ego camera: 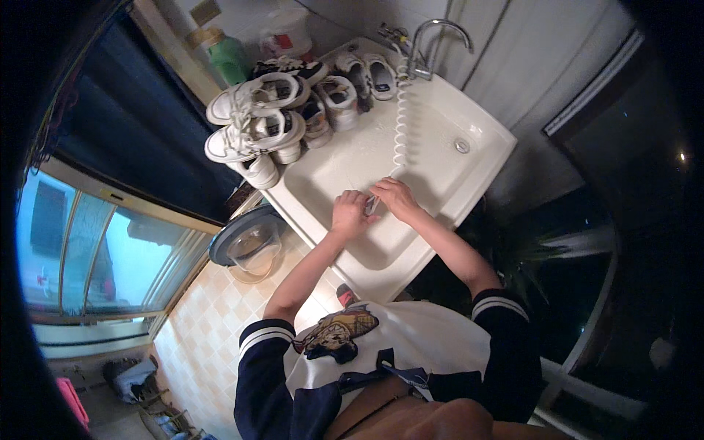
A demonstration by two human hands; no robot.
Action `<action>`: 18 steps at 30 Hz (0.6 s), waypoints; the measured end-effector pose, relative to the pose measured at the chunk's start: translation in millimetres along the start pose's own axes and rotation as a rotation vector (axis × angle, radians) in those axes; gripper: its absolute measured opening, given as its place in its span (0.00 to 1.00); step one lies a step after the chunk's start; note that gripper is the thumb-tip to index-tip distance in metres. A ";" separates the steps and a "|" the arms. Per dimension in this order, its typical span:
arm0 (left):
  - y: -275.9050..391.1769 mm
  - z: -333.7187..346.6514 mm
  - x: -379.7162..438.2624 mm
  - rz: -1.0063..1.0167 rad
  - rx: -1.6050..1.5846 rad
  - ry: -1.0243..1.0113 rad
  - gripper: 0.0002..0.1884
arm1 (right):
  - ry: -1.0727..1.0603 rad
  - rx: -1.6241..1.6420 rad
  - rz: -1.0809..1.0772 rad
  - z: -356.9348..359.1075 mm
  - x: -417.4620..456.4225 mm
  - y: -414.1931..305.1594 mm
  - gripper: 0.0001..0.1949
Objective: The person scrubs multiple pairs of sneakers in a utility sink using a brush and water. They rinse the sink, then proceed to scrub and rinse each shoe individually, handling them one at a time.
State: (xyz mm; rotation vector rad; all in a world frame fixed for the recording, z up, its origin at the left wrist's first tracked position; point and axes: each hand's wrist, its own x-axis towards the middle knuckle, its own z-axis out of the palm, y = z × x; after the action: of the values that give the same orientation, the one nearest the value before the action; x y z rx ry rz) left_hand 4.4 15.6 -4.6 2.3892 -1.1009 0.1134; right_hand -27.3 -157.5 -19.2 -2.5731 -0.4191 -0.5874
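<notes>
Over the white sink basin (379, 242), my left hand (350, 213) and my right hand (396, 198) are close together. Between them is a small pale object (372, 205), gripped by the fingers of both. Fingers cover most of it, so its kind cannot be told. A white coiled hose (401, 121) runs down from the tap (440, 25) and ends just beyond my right hand. Whether the hose joins the held object is hidden.
Several white sneakers (253, 132) crowd the sink's left ledge, some stacked. Behind them stand a green bottle (226, 60) and a white tub (286, 33). A metal drain (461, 145) lies at the basin's right. Below left, a washer-like round door (250, 242) juts over the tiled floor (203, 308).
</notes>
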 end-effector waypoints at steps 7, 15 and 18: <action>-3.8 10.2 1.3 -0.049 0.046 -0.015 0.22 | -0.095 0.099 0.134 5.7 1.4 -0.5 0.19; -4.6 6.5 1.2 -0.098 0.019 -0.006 0.19 | 0.026 0.053 0.193 1.1 2.0 7.2 0.27; -6.3 9.1 1.8 -0.127 0.004 0.008 0.20 | 0.053 0.055 0.203 0.8 0.7 11.0 0.24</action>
State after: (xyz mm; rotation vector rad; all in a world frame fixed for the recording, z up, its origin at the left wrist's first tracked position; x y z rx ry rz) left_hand 9.0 13.5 -14.5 2.4528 -0.9439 0.0812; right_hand -22.2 -166.3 -23.6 -2.5021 -0.1515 -0.5611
